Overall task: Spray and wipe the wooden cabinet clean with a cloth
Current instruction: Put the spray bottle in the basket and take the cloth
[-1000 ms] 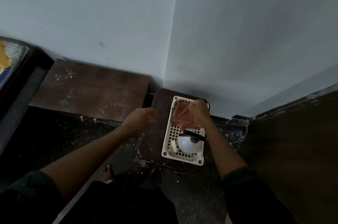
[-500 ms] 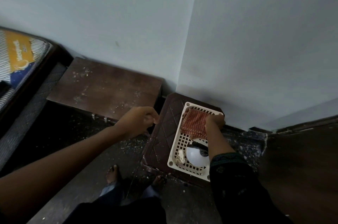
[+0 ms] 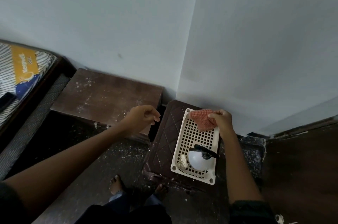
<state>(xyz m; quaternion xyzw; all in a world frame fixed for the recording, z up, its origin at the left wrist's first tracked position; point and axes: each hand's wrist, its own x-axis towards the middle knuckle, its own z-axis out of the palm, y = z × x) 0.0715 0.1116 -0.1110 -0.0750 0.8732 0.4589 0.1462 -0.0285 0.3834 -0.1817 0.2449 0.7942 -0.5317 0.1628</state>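
"Gripping anything, the hands?"

"The right hand (image 3: 222, 119) does. Its fingers are curled round the upper edge of a red checked cloth (image 3: 202, 119), which hangs over the far end of a cream lattice basket (image 3: 195, 137). Whether the cloth's lower edge touches the grid I cannot tell."

"And the left hand?"

"The left hand (image 3: 144, 115) holds nothing. Its fingers are loosely curled, and it hovers over the gap between the wooden cabinet (image 3: 109, 93) and the dark brown plastic stool (image 3: 164, 141) that bears the basket."

"What else lies in the basket?"

"At the near end, a white spray bottle (image 3: 200, 161) with a black head. Just beside it, on the left, is a small crumpled pale scrap (image 3: 183, 162)."

"Where is the cabinet?"

"Low against the wall, left of the stool and near it, its brown top speckled with white dust. Farther left, a striped mattress (image 3: 22, 70) with a yellow label lies on a dark bed frame. The person's bare feet (image 3: 117, 184) stand on the speckled floor (image 3: 118, 152) just before the stool."
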